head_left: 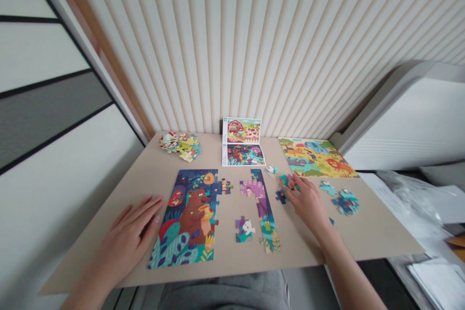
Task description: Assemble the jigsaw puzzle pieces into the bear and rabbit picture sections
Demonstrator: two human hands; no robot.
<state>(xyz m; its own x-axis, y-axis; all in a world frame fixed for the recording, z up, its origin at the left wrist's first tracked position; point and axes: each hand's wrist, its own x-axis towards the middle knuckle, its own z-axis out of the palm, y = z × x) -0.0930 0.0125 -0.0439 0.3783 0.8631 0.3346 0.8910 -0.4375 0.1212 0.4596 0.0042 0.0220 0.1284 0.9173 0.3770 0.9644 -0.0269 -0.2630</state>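
Note:
My left hand (pixel 132 232) lies flat on the table, fingers stretched out beside the left edge of a partly assembled jigsaw puzzle (pixel 192 213) showing a brown bear with a honey pot. My right hand (pixel 307 198) reaches over a small group of loose puzzle pieces (pixel 282 197), its fingertips closed on a puzzle piece (pixel 290 181) they partly cover. Between the hands stands a joined right-edge strip (pixel 267 218) with a purple creature, apart from the bear section. A joined bit with a white animal (pixel 244 229) lies in the gap.
A leaflet (pixel 242 131) with two printed pictures rests at the back against the ribbed panel (pixel 232 48). A pile of pieces (pixel 180 145) lies back left. An assembled yellow animal puzzle (pixel 316 157) is back right. More loose pieces (pixel 346 202) lie right of my right hand.

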